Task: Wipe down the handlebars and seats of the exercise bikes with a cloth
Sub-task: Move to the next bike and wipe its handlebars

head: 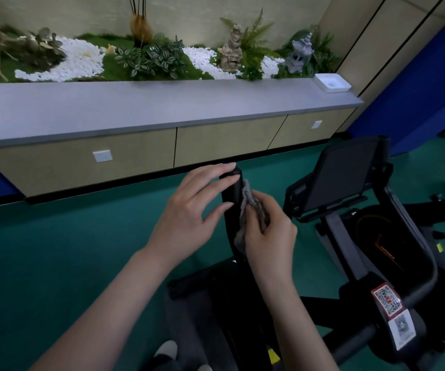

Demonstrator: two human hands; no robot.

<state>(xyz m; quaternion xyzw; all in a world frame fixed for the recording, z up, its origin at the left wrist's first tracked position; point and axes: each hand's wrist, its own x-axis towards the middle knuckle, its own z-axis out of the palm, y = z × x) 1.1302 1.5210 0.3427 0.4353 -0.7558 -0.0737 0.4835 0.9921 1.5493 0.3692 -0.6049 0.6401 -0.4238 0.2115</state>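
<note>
Cloth on handlebar grip, both hands at it.
Right hand (268,238) pinches grey cloth (247,200) against black handlebar (230,192); left hand (189,210) fingers straight, resting on its tip. Bike frame (232,303) below partly cut off. Far: planter (95,79) holds white pebbles (82,62), ferns (253,36); white tray (320,82) contents unclear.

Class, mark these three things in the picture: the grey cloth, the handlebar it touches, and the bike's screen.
cloth (246,195): head view, its upper fold beside the handlebar.
handlebar (231,192): head view, the black grip near its top end.
screen (341,178): head view, the middle of the dark panel.
</note>
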